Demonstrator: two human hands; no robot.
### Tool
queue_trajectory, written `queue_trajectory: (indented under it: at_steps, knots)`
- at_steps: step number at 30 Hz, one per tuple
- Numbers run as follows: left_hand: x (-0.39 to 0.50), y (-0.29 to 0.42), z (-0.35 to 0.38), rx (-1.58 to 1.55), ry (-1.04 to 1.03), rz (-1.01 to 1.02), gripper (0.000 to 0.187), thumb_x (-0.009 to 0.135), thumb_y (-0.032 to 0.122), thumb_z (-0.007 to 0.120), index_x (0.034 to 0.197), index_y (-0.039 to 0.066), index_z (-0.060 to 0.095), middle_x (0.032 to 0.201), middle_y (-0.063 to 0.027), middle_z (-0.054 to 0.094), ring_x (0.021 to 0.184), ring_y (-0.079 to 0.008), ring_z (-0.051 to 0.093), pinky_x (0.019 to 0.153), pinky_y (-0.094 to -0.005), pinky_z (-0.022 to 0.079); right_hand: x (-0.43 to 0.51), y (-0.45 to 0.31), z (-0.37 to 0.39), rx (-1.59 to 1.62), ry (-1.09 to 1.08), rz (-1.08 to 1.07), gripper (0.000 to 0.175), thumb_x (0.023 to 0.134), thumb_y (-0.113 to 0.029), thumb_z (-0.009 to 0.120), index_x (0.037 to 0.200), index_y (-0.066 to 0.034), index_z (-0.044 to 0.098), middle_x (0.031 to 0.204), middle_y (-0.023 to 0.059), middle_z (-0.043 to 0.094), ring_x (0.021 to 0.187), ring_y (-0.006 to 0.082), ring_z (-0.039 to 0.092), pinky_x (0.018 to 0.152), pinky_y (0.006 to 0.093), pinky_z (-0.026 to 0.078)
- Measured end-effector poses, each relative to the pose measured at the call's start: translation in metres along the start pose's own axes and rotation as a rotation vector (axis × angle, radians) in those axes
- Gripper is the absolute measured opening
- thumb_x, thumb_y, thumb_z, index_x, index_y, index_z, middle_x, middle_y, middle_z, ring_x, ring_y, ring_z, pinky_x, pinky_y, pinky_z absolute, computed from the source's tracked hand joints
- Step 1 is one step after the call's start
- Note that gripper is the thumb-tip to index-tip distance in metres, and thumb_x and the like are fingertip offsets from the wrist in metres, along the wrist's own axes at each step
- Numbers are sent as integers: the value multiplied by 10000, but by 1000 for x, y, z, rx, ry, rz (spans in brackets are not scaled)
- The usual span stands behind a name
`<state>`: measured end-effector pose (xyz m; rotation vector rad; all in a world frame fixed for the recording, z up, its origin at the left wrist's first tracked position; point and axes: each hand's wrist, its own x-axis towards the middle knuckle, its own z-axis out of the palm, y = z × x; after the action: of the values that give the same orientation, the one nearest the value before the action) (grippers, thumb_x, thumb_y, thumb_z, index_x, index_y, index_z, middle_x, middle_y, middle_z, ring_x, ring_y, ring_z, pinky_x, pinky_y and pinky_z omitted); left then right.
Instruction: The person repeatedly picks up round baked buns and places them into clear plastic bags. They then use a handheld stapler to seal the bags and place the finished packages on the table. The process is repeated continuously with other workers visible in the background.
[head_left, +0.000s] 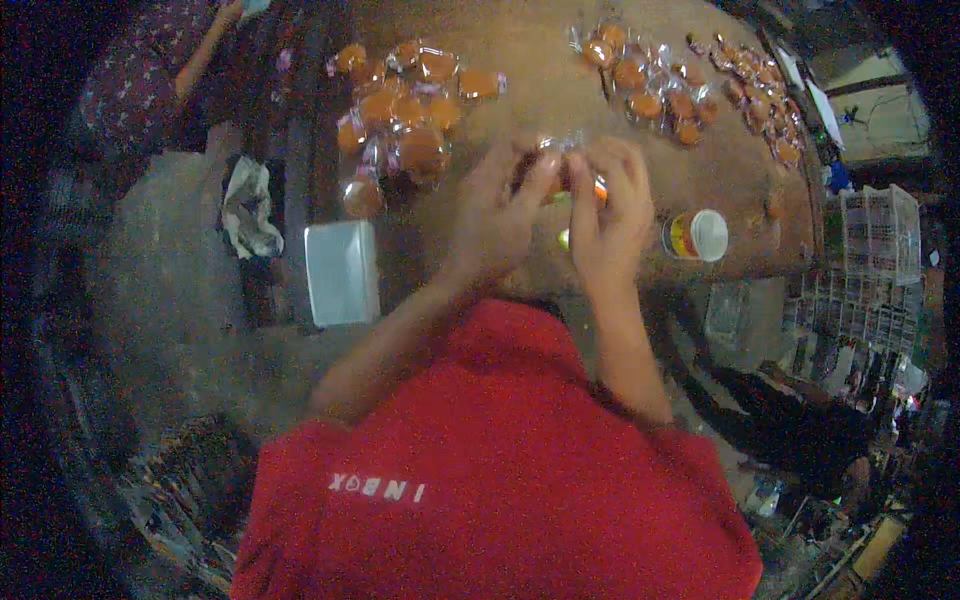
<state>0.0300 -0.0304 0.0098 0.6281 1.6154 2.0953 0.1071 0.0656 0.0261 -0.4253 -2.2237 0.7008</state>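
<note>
My left hand (501, 206) and my right hand (613, 199) meet over the brown tabletop (525, 82), thumbs close together. Between them they grip a round orange-brown item in clear film (561, 180); shiny film shows beyond the fingertips. The fingers hide most of it, and motion blurs the left hand. Just below the grip, a small yellow-green object (565, 238) peeks out beside my right hand; its kind is unclear. To the right of that hand is a white tub with a yellow and red label (708, 235).
Film-wrapped round orange-brown items lie in a left cluster (409, 112), a right cluster (652, 82) and a far-right row (765, 97). A pale rectangular container (341, 274) stands at left. One person (142, 82) is at upper left, another (795, 427) at lower right, near white crates (879, 236).
</note>
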Motion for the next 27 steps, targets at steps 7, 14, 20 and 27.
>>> queue_trajectory:
  at_steps: [7,14,20,27]
  knots:
    - [22,8,3,-110,-54,-171,198,987,182,628,1024,0,696,972,-63,704,855,-124,656,828,-294,534,25,23,1,-123,173,-230,147,938,-113,683,1055,-24,674,1018,131,648,998,243,633,880,320,514]
    - [35,1,15,-102,-152,-208,470,965,245,674,1389,99,536,1217,-128,656,1084,-245,639,1058,-398,382,31,60,-8,498,-82,205,165,987,-129,645,1077,4,680,967,65,697,903,115,630,828,255,511]
    - [34,0,23,691,-15,392,277,979,207,650,1170,6,656,1067,-98,698,967,-176,676,868,-318,535,35,73,6,300,127,-43,152,959,-78,661,1082,8,686,1013,97,702,952,194,659,857,307,528]
    - [34,4,18,-150,-63,-56,356,974,214,670,1285,48,616,1267,-126,605,1174,-238,588,1059,-392,399,63,83,-10,262,-202,-328,229,960,-76,643,1177,-10,672,1130,149,641,1040,305,628,885,382,512]
